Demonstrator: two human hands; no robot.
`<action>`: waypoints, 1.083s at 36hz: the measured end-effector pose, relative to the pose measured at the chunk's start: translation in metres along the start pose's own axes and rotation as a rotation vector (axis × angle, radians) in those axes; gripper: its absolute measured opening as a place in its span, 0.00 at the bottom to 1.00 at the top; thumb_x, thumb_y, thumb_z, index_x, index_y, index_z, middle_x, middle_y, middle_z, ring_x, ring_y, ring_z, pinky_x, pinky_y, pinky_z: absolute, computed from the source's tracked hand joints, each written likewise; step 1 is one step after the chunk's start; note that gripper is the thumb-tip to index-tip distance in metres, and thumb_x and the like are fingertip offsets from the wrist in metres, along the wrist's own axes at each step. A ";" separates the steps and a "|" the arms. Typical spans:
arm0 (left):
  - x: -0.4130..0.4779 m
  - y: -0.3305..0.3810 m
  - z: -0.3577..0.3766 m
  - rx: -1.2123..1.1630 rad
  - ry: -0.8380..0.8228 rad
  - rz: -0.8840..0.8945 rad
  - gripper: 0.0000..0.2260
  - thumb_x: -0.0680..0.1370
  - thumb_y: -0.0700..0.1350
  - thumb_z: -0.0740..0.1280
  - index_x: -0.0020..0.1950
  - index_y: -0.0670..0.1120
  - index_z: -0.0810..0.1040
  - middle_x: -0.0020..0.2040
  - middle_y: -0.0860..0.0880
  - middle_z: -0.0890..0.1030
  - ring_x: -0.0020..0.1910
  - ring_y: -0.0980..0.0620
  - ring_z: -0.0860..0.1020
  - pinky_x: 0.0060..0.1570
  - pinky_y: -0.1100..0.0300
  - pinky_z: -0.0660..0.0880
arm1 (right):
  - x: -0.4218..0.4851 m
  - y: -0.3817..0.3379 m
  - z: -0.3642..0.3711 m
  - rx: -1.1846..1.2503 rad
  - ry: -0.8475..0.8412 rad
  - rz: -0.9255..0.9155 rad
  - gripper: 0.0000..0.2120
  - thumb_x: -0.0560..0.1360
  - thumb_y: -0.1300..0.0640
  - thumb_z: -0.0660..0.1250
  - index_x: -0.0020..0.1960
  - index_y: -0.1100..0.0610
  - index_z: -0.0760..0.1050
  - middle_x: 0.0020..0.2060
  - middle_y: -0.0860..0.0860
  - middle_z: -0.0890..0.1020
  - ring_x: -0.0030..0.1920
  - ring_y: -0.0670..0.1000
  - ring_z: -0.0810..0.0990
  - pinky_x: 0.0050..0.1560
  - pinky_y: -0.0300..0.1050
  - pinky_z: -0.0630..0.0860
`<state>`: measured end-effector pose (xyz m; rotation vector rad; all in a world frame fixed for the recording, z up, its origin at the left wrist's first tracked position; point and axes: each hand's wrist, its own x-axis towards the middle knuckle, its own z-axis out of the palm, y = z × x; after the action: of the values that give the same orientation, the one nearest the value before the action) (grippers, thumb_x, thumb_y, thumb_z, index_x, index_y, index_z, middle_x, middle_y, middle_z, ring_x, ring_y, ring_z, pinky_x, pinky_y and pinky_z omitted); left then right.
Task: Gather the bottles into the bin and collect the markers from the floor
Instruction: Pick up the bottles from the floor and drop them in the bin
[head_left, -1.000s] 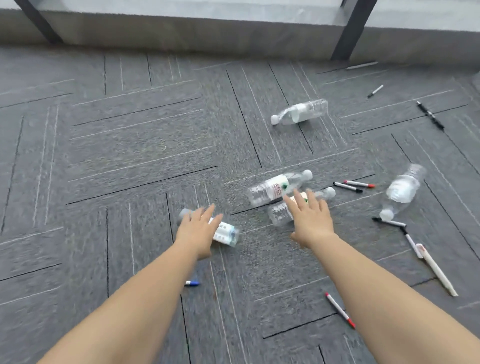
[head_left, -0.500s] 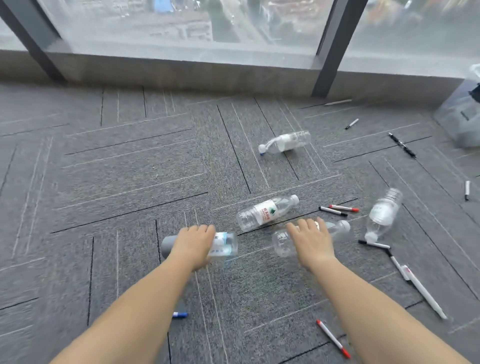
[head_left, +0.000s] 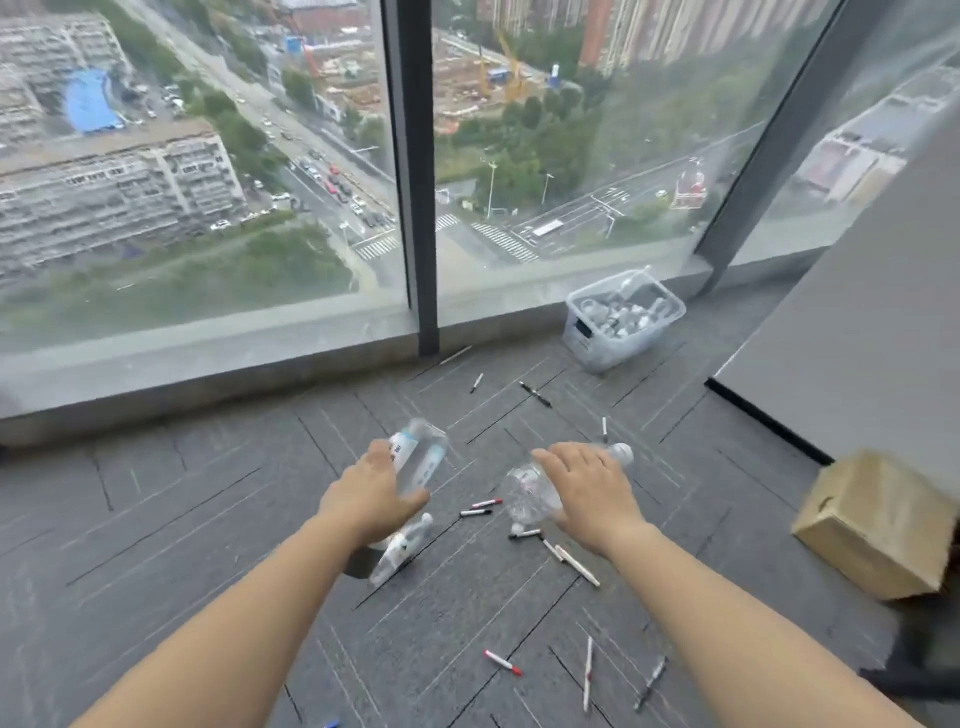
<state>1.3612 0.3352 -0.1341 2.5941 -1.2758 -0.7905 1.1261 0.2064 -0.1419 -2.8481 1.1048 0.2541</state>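
My left hand (head_left: 371, 496) grips a clear bottle with a blue-and-white label (head_left: 421, 454), lifted off the carpet. My right hand (head_left: 589, 493) holds a second clear bottle (head_left: 530, 493), its cap pointing right. Another bottle (head_left: 400, 548) lies on the floor below my left hand. A clear plastic bin (head_left: 587, 332) with several bottles inside stands by the window at the far right. Several markers are scattered on the carpet: a red-capped pair (head_left: 480, 508) between my hands, a red one (head_left: 501, 661) nearer me, white ones (head_left: 574, 563) under my right wrist.
A floor-to-ceiling window with a dark frame post (head_left: 415, 208) bounds the far side. A grey wall panel (head_left: 857, 338) and a cardboard box (head_left: 878, 525) stand on the right. More markers (head_left: 535, 394) lie near the bin.
Both hands closed on bottles and raised them from the floor. My head has lifted, so the window and the bin have come into view.
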 end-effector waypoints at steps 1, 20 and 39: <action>-0.008 0.021 -0.019 0.007 -0.004 0.034 0.27 0.72 0.59 0.65 0.63 0.47 0.60 0.52 0.46 0.76 0.47 0.44 0.78 0.48 0.50 0.77 | -0.013 0.008 -0.024 0.007 -0.011 0.027 0.37 0.70 0.53 0.72 0.75 0.51 0.60 0.68 0.51 0.69 0.69 0.55 0.67 0.69 0.50 0.64; -0.083 0.221 -0.093 0.084 0.023 0.509 0.32 0.72 0.60 0.69 0.69 0.49 0.60 0.59 0.47 0.75 0.51 0.48 0.76 0.47 0.54 0.74 | -0.162 0.107 -0.166 0.014 0.177 0.337 0.36 0.74 0.54 0.67 0.77 0.52 0.53 0.73 0.51 0.62 0.74 0.53 0.60 0.72 0.47 0.55; -0.004 0.478 -0.024 -0.279 0.035 0.296 0.28 0.69 0.56 0.74 0.63 0.46 0.67 0.55 0.47 0.76 0.50 0.49 0.76 0.51 0.51 0.75 | -0.138 0.393 -0.178 0.158 0.194 0.252 0.34 0.75 0.52 0.67 0.76 0.46 0.55 0.76 0.50 0.58 0.75 0.52 0.57 0.72 0.46 0.57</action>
<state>1.0389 0.0349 0.0543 2.1323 -1.3849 -0.7979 0.7832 -0.0153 0.0539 -2.6365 1.4510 -0.0956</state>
